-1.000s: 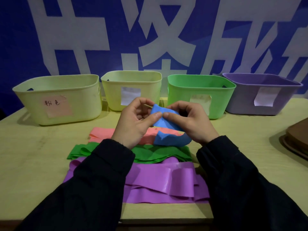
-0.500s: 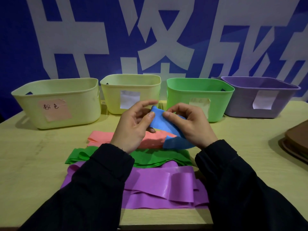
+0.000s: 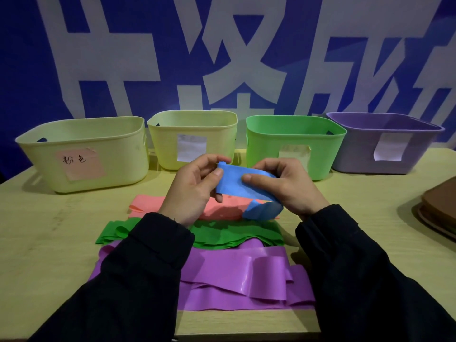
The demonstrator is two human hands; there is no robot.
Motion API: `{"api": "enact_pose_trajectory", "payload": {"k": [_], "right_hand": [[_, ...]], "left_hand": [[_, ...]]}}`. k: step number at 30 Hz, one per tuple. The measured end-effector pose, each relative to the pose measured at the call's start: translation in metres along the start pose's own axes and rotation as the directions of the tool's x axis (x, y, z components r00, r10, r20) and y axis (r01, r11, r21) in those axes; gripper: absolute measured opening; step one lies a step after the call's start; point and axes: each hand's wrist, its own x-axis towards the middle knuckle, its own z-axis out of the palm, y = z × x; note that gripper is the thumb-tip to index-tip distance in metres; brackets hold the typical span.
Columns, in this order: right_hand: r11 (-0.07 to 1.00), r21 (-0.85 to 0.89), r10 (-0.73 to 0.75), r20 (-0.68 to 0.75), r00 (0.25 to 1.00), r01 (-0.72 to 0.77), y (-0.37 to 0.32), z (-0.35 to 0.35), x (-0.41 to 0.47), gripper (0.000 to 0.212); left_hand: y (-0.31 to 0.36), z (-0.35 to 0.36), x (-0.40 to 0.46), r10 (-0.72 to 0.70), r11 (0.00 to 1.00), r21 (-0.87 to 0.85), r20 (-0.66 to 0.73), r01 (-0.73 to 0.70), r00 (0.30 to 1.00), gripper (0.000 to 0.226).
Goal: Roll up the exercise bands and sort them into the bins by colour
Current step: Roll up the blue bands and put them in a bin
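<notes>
Purple band (image 3: pixel 237 280) lay nearest on the table (image 3: pixel 49 238), rumpled and flat, with the green band (image 3: pixel 222 236) just beyond it and the pink band (image 3: pixel 172 206) beyond that, all three not yet rolled. Above the pink one, the blue band (image 3: pixel 244 182) was up in both hands, its loose tail drooping to touch the pile. The left hand (image 3: pixel 192 191) pinched the starting end between thumb and fingertips; the right hand (image 3: pixel 283 186) pinched the strip a little further along, thumb pressed on its face. By my reckoning the roll had barely begun, so the trick was a tight first turn, edges kept square, the right hand feeding slack under light tension. Far side, four bins waited: the pink-labelled bin (image 3: pixel 81 154), the second pale bin (image 3: pixel 192 139), the green bin (image 3: pixel 296 144), the purple bin (image 3: pixel 385 144). Which took blue, I couldn't tell; the labels were unreadable.
</notes>
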Motion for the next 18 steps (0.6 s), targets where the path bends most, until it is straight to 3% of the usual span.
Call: {"api": "enact_pose_trajectory", "payload": {"k": [5, 9, 14, 18], "right_hand": [[0.999, -0.013, -0.043, -0.030, 0.999, 0.043, 0.0008, 0.0040, -0.0009, 0.019], [0.998, 0.025, -0.063, -0.044, 0.997, 0.064, 0.0010, 0.0026, -0.0007, 0.015], [0.993, -0.029, -0.113, -0.113, 0.987, 0.110, 0.0033, 0.0062, 0.0003, 0.016], [0.989, -0.039, -0.147, -0.102, 0.984, 0.143, 0.0034, 0.0069, -0.0008, 0.016]], "left_hand": [[0.0015, -0.0021, -0.0008, 0.034, 0.997, 0.064, -0.022, -0.033, 0.999, 0.018], [0.0037, -0.0004, -0.0004, 0.036, 0.999, -0.010, -0.045, -0.036, 0.998, 0.028], [0.0014, 0.0024, -0.0015, 0.054, 0.998, 0.027, 0.007, -0.054, 0.999, 0.020], [0.0025, -0.0006, -0.0010, 0.045, 0.997, 0.062, -0.031, -0.043, 0.998, 0.016]]}}
